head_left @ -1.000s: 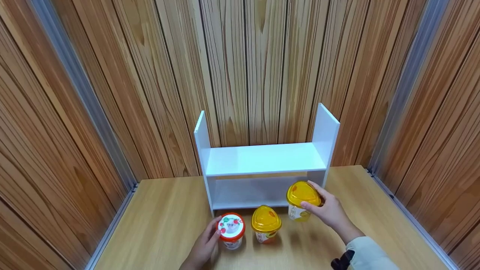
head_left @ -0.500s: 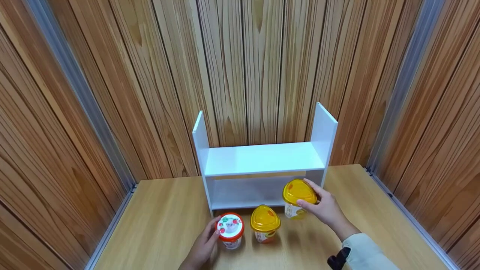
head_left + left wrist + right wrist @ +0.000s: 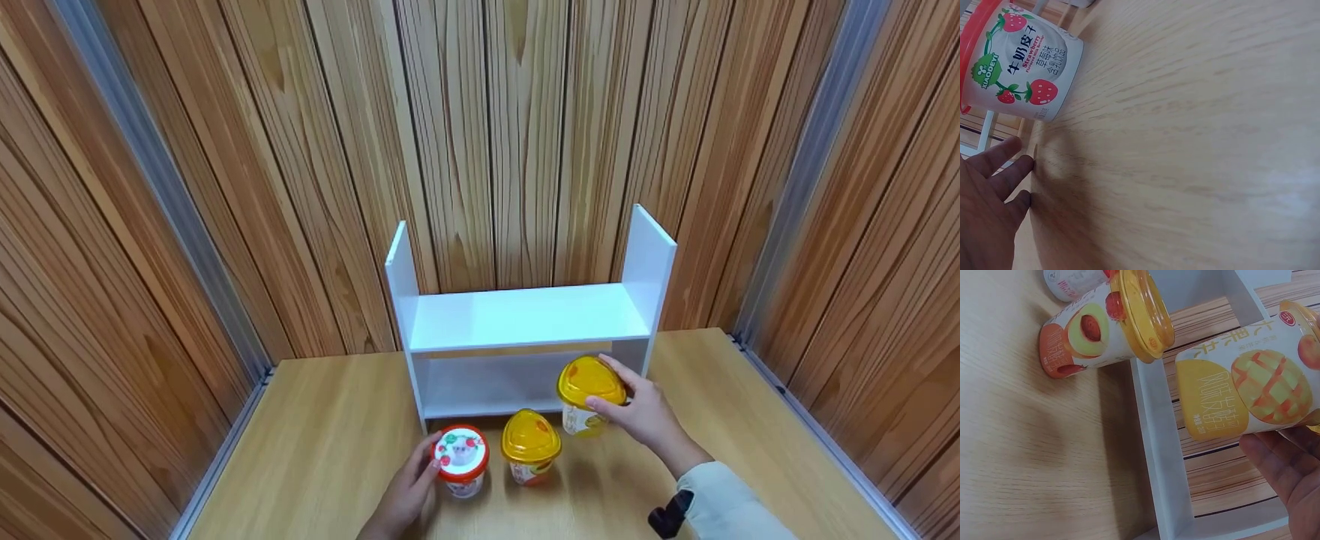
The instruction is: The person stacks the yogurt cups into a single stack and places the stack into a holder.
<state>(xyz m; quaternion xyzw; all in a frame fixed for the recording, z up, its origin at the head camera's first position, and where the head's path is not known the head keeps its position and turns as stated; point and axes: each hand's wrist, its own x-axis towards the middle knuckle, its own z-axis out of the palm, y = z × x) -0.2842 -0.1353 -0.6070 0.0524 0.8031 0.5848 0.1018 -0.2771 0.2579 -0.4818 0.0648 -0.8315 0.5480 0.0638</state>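
Leftward now, right hand (image 3: pixel 645 420) grips yellow-lidded cup (image 3: pixel 589 395).

Illumination is bright, even and warm in all three views. Soft shadows fall beneath the white shelf (image 3: pixel 525 319) and beside each cup. The head view is sharp, with wall panels splayed toward the edges. The left wrist view shows blurred table (image 3: pixel 1196 140) grain and a pale glare patch at right; the right wrist view is slightly soft

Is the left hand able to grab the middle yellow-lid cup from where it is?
Probably not directly. The left hand rests beside the red-lid cup, which stands between it and the middle yellow-lid cup. It would likely have to reach over or around that cup.
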